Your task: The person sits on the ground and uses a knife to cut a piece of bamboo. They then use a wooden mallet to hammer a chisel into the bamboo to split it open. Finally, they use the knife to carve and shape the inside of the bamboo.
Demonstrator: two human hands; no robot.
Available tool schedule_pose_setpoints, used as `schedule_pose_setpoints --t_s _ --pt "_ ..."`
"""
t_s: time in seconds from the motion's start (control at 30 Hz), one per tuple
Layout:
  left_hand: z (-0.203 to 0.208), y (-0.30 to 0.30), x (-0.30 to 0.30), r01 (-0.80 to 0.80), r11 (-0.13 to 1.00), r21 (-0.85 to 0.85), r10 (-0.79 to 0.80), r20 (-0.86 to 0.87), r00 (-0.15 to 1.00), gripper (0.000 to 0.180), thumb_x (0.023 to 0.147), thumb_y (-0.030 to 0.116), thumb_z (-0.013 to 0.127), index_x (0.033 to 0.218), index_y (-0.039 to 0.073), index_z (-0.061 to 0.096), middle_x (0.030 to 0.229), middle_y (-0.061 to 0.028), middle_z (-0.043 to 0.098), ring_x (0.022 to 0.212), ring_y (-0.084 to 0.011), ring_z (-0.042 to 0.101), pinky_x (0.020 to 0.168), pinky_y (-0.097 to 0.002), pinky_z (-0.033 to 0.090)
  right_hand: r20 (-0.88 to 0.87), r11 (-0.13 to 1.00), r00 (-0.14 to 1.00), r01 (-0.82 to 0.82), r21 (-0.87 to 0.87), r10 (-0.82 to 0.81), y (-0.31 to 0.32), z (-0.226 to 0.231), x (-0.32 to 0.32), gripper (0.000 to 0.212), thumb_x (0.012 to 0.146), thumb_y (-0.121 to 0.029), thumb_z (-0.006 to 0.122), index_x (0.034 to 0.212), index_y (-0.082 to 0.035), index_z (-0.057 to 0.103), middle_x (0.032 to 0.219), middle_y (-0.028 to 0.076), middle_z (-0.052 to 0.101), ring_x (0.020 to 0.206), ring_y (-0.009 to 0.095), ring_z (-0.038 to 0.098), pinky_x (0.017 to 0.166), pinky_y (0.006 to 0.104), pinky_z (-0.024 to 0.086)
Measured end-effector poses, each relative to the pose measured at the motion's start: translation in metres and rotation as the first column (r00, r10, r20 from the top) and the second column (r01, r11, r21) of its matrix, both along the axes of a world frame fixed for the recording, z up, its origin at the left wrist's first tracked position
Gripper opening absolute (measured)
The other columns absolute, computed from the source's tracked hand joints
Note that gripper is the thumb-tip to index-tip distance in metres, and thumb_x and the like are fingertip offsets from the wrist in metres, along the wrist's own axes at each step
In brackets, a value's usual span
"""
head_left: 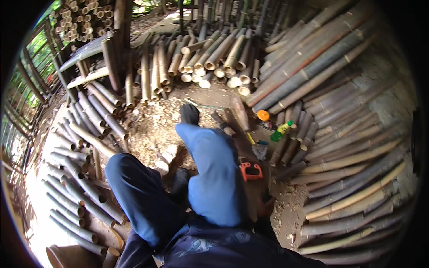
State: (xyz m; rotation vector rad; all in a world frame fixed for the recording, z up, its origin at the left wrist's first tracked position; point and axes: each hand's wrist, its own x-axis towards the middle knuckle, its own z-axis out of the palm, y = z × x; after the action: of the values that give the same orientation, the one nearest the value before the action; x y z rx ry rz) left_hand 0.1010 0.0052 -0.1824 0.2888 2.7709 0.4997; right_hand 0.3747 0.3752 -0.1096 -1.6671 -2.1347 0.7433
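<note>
My right hand [267, 208] is low beside my right thigh, in shadow, at the near end of a brown wooden board. Its fingers look curled at a small dark thing that I cannot make out. Just ahead of it on the board lies a saw with an orange handle [251, 171]. My left hand is out of sight; only a dark sleeve [134, 251] shows at the lower edge. Both my knees are bent in blue trousers, and one dark-shod foot [189, 114] rests on the shavings.
Cut bamboo tubes [214, 56] are stacked ahead, with more tubes [80, 196] on the left. Long bamboo poles [353, 196] lie along the right. A green-and-yellow bottle [282, 130] and an orange round lid [263, 115] stand right of the board. Pale wood blocks [166, 159] lie among shavings.
</note>
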Motion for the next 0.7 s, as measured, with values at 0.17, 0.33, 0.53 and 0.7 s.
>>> schedule_pose_setpoints --t_s 0.17,0.33,0.53,0.7 --pt "0.01 0.004 0.013 0.023 1.0 -0.001 -0.023 0.031 0.999 0.052 0.07 0.026 0.066 0.119 0.012 0.056 0.119 -0.0109 0.053 0.117 -0.0334 0.048 0.095 -0.0467 0.041 -0.065 0.983 0.997 -0.061 -0.173 0.05 -0.025 -0.033 -0.023 0.059 0.083 -0.034 0.075 0.122 0.005 0.054 0.103 0.021 0.066 0.1 0.039 0.064 0.085 0.0429 0.05" --pt "0.033 -0.008 0.01 0.007 0.997 0.083 -0.011 0.045 0.999 0.052 0.064 0.024 0.068 0.114 0.012 0.058 0.114 -0.0101 0.054 0.114 -0.0328 0.049 0.093 -0.0456 0.042 -0.204 0.901 0.949 -0.295 -0.318 0.239 -0.03 -0.015 -0.095 0.053 0.085 -0.033 0.073 0.119 0.005 0.056 0.097 0.019 0.066 0.094 0.036 0.065 0.08 0.0407 0.051" --pt "0.114 -0.046 -0.077 -0.003 0.982 0.188 0.033 -0.154 0.988 0.053 0.058 0.022 0.071 0.109 0.012 0.06 0.109 -0.0091 0.055 0.11 -0.0321 0.05 0.092 -0.0443 0.042 -0.327 0.69 0.854 -0.52 -0.504 0.405 -0.034 -0.001 -0.172 0.047 0.087 -0.031 0.071 0.115 0.004 0.057 0.09 0.018 0.065 0.087 0.033 0.066 0.073 0.0381 0.052" --pt "0.09 -0.047 -0.202 0.038 0.998 0.045 -0.014 -0.455 0.891 0.058 0.054 0.02 0.074 0.11 0.011 0.061 0.11 -0.0094 0.054 0.11 -0.0315 0.05 0.092 -0.0431 0.042 -0.352 0.436 0.798 -0.573 -0.694 0.489 -0.054 0.002 -0.216 0.041 0.089 -0.029 0.069 0.112 0.004 0.059 0.084 0.017 0.065 0.081 0.03 0.067 0.067 0.0359 0.053"
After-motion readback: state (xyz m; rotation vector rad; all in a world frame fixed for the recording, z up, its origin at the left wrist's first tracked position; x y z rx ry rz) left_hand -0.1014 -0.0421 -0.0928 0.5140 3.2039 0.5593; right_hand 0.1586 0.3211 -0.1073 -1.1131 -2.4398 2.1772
